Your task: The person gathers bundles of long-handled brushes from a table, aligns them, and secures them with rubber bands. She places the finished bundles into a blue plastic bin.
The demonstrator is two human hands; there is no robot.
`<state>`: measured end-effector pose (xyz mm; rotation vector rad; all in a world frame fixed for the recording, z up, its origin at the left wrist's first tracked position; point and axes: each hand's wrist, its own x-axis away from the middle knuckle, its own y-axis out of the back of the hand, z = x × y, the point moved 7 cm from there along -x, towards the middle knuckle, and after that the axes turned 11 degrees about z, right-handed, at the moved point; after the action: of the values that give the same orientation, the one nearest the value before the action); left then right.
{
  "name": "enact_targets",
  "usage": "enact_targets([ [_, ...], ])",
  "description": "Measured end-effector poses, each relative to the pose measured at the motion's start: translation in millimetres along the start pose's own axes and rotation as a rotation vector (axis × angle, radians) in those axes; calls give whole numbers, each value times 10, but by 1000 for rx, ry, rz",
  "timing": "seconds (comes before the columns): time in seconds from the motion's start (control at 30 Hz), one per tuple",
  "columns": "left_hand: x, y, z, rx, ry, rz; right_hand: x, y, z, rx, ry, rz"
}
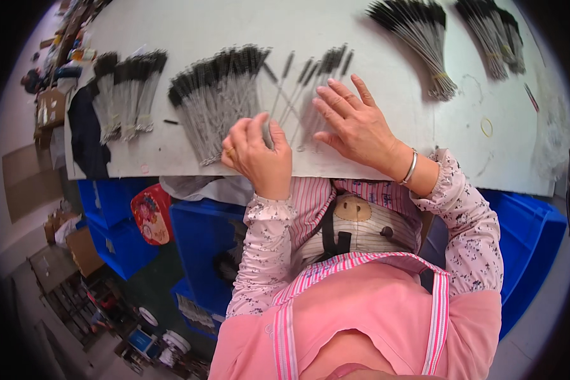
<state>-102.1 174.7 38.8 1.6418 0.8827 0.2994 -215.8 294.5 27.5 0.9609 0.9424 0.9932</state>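
A large fanned pile of thin wire-handled brushes with black bristle heads (215, 95) lies on the white table. At its right edge is my left hand (256, 152), fingers loosely curled, thumb apart from them; nothing shows in its grasp. My right hand (358, 126), a bracelet at its wrist, is open with fingers stretched out. It hovers over or touches a smaller group of brushes (307, 117), partly hidden behind its fingers. Between both hands a few loose brushes (284, 79) lie apart, some crossing.
Banded brush bundles lie at the table's left (130, 95) and far right (424, 44), with another bundle (494, 38) beyond. A rubber band (486, 127) and a pen (531, 96) lie at right. Blue bins (199, 234) and a red patterned stool (151, 215) stand below the table edge.
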Motion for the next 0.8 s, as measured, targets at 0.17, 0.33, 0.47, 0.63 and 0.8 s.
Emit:
enact_targets([
  [0.17, -237, 82, 404, -128, 72, -89, -402, -173, 306, -60, 266, 88],
  [0.33, -380, 73, 604, -136, 199, -52, -476, -346, 297, -26, 270, 106],
  [0.47, -430, 0, 812, -80, 208, -42, -411, -320, 274, 13, 192, 153],
  [0.63, -503, -6, 936, -17, 191, -5, -630, -192, 485, -49, 323, 12],
  [0.8, -464, 32, 753, -124, 182, 8, -654, -335, 460, 39, 260, 129],
])
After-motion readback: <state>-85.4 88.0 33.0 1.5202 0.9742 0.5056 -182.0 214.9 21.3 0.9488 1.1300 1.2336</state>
